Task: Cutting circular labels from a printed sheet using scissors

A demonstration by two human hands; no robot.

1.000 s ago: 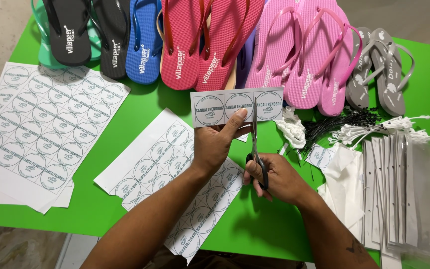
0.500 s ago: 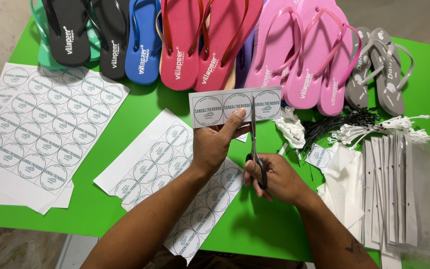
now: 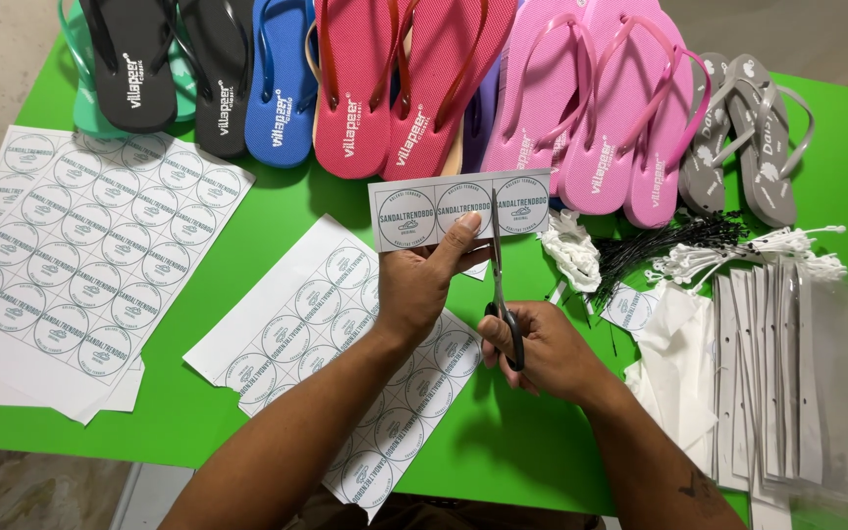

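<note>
Head view looked down on a green table (image 3: 247, 402), the largest thing in sight, with a row of flip-flops (image 3: 414, 88) along its far edge — black, blue, red, pink and grey. On the left lay a big sheet of round printed labels (image 3: 80, 255), and a second, partly cut label sheet (image 3: 316, 324) stretched from the middle of the table under the person's forearms. To the right sat a stack of white card strips (image 3: 768, 363), white folded bags (image 3: 679, 373), and, nearer the flip-flops, a bundle of black and white tag strings (image 3: 699, 250).

Above the middle of the table, just in front of the red and pink flip-flops, the left hand (image 3: 422, 285) held up a strip of three round labels (image 3: 460, 209), its thumb and fingers pinched on the strip's lower edge. The right hand (image 3: 532, 345) had its fingers closed through the black handles of the scissors (image 3: 499, 280) — the blades pointed up and met the strip between the middle label and the right one.
</note>
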